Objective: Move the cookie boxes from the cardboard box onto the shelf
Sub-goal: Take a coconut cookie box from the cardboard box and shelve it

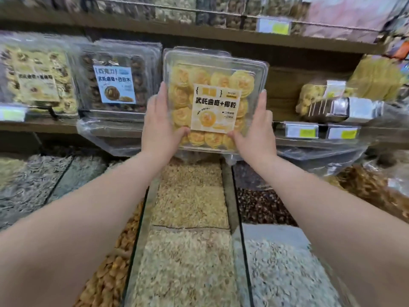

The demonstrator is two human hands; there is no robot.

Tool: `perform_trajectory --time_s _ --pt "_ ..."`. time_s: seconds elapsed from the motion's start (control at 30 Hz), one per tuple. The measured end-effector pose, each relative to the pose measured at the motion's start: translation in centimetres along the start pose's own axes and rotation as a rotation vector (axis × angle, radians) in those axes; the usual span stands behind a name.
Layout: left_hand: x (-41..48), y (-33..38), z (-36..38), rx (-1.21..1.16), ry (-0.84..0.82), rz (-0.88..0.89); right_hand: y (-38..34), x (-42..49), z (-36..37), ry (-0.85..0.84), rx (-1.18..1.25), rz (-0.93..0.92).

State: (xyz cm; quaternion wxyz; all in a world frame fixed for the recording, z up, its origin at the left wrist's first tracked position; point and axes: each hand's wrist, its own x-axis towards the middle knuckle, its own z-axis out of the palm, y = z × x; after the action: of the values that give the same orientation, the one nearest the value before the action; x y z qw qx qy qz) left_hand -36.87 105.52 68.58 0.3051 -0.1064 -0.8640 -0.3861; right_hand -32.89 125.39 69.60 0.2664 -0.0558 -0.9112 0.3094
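Holds clear cookie box [212,85] upright between left hand [161,127] and right hand [257,131], thumbs pressed on its front. Held before shelf [44,127], just right of chocolate-label box [117,85].

Item: one clear cookie box [212,100] of yellow swirl cookies with a cream label, which was held upright in front of the shelf [33,127]. The left hand [160,125] and right hand [257,129] gripped its side edges, thumbs on the lower front. A chocolate cookie box [117,85] stood just left. Grain bins [190,196] lay below.
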Motion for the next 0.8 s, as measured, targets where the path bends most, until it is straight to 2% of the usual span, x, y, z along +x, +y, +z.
perform_trajectory --time_s 0.2,0.37,0.6,0.8 --pt "6.5 -0.4 3.0 0.095 0.117 0.007 0.1 8.3 2.0 0.021 0.042 -0.093" --pt "11.5 -2.5 6.1 0.110 0.151 -0.024 0.8 14.0 5.4 0.033 0.030 -0.123" --pt "14.1 -6.8 9.8 0.132 0.032 -0.105 2.8 16.9 10.6 -0.055 -0.043 -0.087" --pt "15.6 -7.8 10.8 0.146 -0.045 -0.146 3.0 18.6 11.7 -0.104 -0.047 -0.031"
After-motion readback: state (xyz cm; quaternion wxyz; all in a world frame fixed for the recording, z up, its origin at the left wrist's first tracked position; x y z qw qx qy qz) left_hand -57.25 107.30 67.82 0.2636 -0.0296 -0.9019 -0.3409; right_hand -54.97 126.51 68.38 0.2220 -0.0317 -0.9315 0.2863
